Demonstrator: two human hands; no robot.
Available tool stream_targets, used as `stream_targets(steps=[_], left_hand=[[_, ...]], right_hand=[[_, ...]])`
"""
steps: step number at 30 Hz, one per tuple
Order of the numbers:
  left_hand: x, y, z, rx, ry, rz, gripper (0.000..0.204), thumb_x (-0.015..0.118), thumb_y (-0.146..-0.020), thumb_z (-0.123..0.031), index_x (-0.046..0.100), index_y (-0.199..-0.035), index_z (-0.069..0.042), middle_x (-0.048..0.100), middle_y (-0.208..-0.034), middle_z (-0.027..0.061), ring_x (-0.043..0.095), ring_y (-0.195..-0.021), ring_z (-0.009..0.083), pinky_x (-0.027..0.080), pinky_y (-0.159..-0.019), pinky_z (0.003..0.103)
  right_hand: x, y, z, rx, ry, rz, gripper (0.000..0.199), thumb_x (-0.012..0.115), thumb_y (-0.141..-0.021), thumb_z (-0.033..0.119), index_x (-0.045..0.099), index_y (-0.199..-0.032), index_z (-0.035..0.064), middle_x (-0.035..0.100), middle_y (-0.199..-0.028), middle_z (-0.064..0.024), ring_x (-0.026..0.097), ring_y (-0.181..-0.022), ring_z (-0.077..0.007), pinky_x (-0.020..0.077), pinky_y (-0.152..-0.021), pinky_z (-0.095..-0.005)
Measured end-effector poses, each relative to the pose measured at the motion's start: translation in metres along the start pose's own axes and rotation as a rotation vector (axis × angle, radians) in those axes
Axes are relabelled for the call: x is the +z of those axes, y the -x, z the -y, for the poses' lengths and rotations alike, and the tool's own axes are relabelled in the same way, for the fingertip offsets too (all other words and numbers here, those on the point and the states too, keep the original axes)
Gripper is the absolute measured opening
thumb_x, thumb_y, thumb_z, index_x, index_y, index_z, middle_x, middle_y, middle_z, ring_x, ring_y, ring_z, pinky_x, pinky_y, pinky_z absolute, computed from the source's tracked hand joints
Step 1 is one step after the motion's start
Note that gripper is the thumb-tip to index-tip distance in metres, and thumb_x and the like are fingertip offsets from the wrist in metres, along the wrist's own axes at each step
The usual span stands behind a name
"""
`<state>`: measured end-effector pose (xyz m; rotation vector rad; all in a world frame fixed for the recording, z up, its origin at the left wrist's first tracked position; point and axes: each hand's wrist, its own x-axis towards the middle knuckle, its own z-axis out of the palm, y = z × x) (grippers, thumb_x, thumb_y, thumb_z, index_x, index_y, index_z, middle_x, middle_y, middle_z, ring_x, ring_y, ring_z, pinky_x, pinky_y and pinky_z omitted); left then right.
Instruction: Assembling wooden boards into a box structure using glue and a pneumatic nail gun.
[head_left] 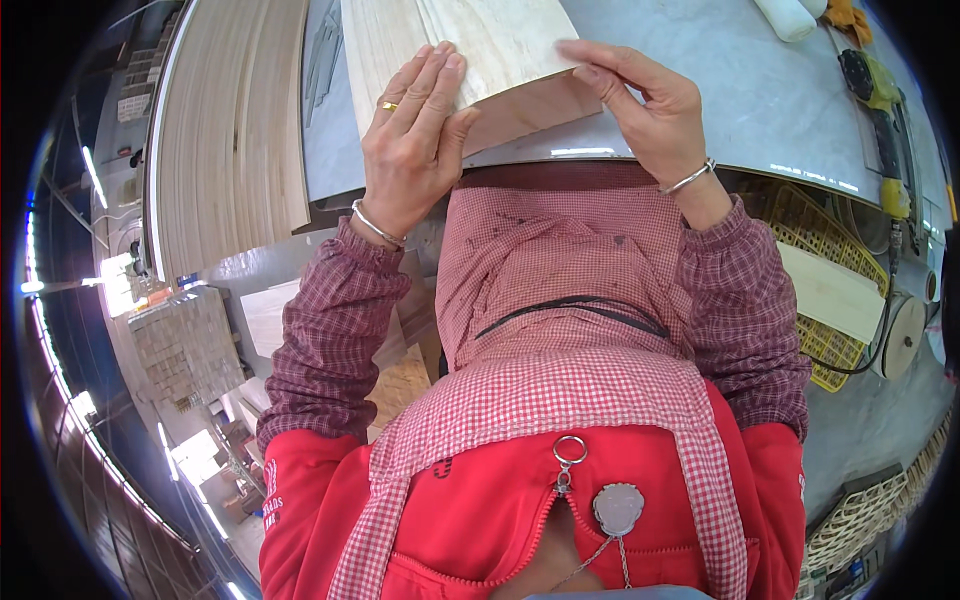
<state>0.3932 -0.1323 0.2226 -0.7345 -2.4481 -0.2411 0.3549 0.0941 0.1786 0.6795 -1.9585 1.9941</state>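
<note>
A pale wooden board lies at the near edge of the grey worktable. Below its top face shows a thick, darker wooden front side; whether this is a box or a stack, I cannot tell. My left hand rests on the board with fingers stretched flat and its thumb by the near edge. At the right corner, my right hand has the edge between its thumb and index finger, the index slightly blurred on top.
Long boards are stacked at the left, beside thin grey strips. A yellow-green and black power tool lies at the right, near a white roll and orange cloth. Below stands a yellow crate with a pale plank on it.
</note>
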Motion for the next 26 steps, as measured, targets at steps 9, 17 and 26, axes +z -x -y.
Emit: stream_targets(steps=[9,17,26], left_hand=[[0.000,0.002,0.002,-0.010,-0.015,0.016,0.043,0.066,-0.083,-0.018,0.058,-0.124,-0.007,0.057,-0.128,0.0093,0.051,-0.122,0.0245,0.043,-0.101,0.033],[0.002,0.002,0.000,-0.010,-0.022,-0.011,0.042,0.066,-0.083,-0.017,0.058,-0.123,-0.006,0.057,-0.127,0.0094,0.052,-0.121,0.0244,0.043,-0.101,0.033],[0.005,0.003,-0.001,0.015,-0.086,-0.040,0.043,0.067,-0.082,-0.018,0.059,-0.121,-0.005,0.058,-0.126,0.0100,0.053,-0.120,0.0246,0.044,-0.100,0.033]], right_hand=[[0.009,0.018,-0.005,-0.066,0.167,-0.234,0.020,0.065,-0.082,0.002,0.068,-0.101,0.0039,0.069,-0.098,-0.0049,0.064,-0.083,-0.0134,0.0509,-0.076,-0.0208],[0.013,0.021,0.000,-0.115,0.236,-0.262,0.018,0.066,-0.078,-0.001,0.068,-0.096,0.0022,0.069,-0.095,-0.0058,0.065,-0.080,-0.0152,0.0519,-0.071,-0.0222],[0.014,0.020,0.008,-0.118,0.207,-0.275,0.020,0.065,-0.077,-0.002,0.068,-0.096,0.0023,0.069,-0.096,-0.0072,0.064,-0.077,-0.0164,0.0517,-0.070,-0.0217]])
